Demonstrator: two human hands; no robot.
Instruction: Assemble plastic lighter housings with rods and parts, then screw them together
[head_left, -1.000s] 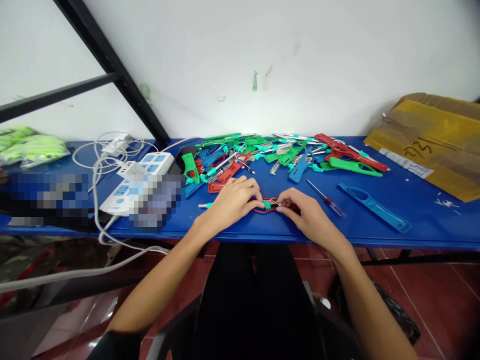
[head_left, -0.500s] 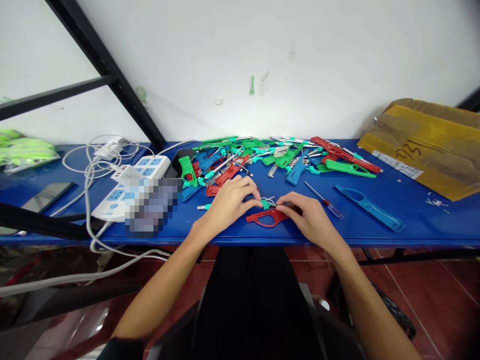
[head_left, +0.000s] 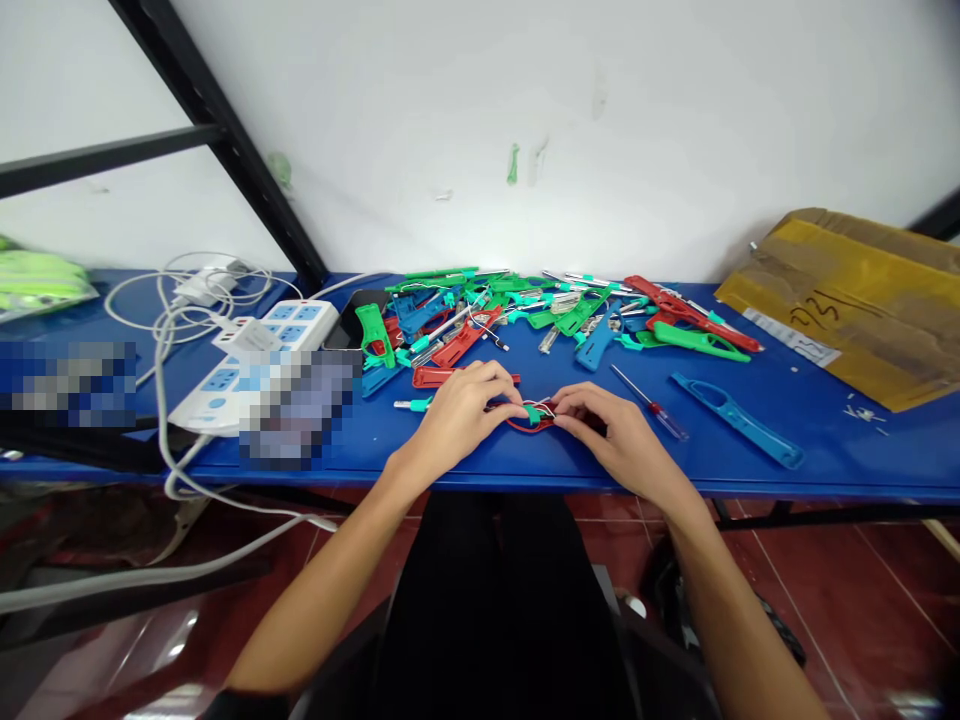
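My left hand (head_left: 471,398) is closed in a pinch at the left side of a long-nosed lighter's green inner part (head_left: 533,413), from which thin white wires loop. A metal nozzle with a teal collar (head_left: 412,405) sticks out left from under this hand. My right hand (head_left: 606,425) pinches the right end of the same parts, where something dark shows between the fingertips. Directly beneath lies a red lighter shell half (head_left: 529,429), mostly covered by my fingers. Another red shell piece (head_left: 435,377) rests just behind my left hand.
A pile of green, blue and red lighter parts (head_left: 487,310) lies along the wall. To the right are a screwdriver (head_left: 666,418), a blue shell half (head_left: 739,415) and a taped cardboard box (head_left: 862,300). A white power strip (head_left: 217,385) with cables stands left.
The green part with its wires now sits over the red shell, which earlier lay more exposed in front of it. Both hands stay pinched in nearly the same place.
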